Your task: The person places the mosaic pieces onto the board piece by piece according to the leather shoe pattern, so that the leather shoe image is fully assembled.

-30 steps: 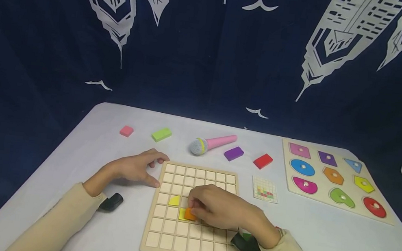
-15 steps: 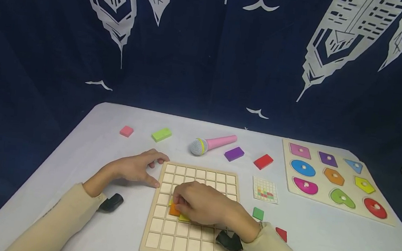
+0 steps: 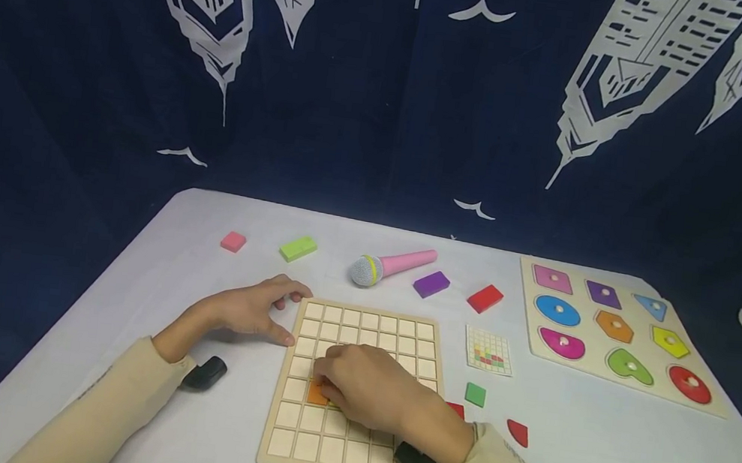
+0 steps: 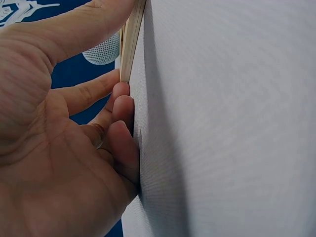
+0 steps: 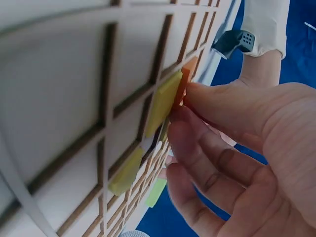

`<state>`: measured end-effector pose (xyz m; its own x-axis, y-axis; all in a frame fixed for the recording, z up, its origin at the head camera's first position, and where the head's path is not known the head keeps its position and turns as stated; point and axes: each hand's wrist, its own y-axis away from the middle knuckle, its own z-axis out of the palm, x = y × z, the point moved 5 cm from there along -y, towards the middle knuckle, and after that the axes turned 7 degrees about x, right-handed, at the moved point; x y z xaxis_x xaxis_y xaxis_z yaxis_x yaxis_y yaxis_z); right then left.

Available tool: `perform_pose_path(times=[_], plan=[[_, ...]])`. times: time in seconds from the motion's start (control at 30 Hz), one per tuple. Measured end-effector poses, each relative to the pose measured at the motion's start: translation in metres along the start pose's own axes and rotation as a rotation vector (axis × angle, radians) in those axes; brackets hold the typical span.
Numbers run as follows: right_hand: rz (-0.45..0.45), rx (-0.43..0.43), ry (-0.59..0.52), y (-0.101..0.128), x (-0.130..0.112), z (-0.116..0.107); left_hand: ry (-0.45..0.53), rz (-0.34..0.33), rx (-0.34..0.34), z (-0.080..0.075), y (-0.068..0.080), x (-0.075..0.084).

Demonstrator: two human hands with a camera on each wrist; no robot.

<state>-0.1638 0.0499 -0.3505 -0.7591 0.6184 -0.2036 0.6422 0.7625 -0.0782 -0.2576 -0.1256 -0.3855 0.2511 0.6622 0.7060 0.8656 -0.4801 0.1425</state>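
Observation:
A wooden grid board [image 3: 292, 434] lies on the white table. My right hand [image 3: 368, 390] is over its middle, pinching an orange tile [image 5: 186, 74] between thumb and fingertips. In the head view the orange tile [image 3: 317, 395] sits at a cell left of the hand, which covers its neighbours. Beside it in the right wrist view are a yellow tile [image 5: 165, 101] in a cell and another yellow piece [image 5: 127, 173] with a rounded side. My left hand [image 3: 256, 308] touches the board's upper left corner and left edge, thumb and index extended, other fingers curled [image 4: 123, 148].
Right of the board lie a pattern card [image 3: 489, 349], a green tile [image 3: 475, 394] and red pieces [image 3: 517, 432]. A toy microphone [image 3: 401, 263] and coloured blocks [image 3: 432, 284] stand behind it. A shape puzzle [image 3: 615, 325] is at the far right.
My right hand has carried the orange tile leftward and slightly down across the board, to a cell left of the yellow tile. The left hand stays in place.

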Motion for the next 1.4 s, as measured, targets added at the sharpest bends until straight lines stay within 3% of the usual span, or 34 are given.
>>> perform_pose_path(times=[0.37, 0.57, 0.83, 1.13, 1.4], plan=[[-0.054, 0.068, -0.007, 0.006, -0.004, -0.002, 0.022, -0.02, 0.005, 0.001, 0.0, 0.0], [-0.067, 0.053, 0.012, 0.009, -0.006, -0.001, 0.028, -0.023, 0.001, 0.005, 0.0, -0.002], [-0.053, 0.021, -0.055, 0.038, 0.001, -0.01, -0.001, -0.03, 0.011, 0.002, -0.001, -0.001], [0.151, 0.03, -0.238, 0.088, 0.042, -0.023, -0.027, -0.041, 0.014, 0.0, -0.002, 0.0], [0.254, 0.053, -0.24, 0.116, 0.081, -0.039, -0.021, -0.026, 0.02, -0.001, 0.001, 0.001]])
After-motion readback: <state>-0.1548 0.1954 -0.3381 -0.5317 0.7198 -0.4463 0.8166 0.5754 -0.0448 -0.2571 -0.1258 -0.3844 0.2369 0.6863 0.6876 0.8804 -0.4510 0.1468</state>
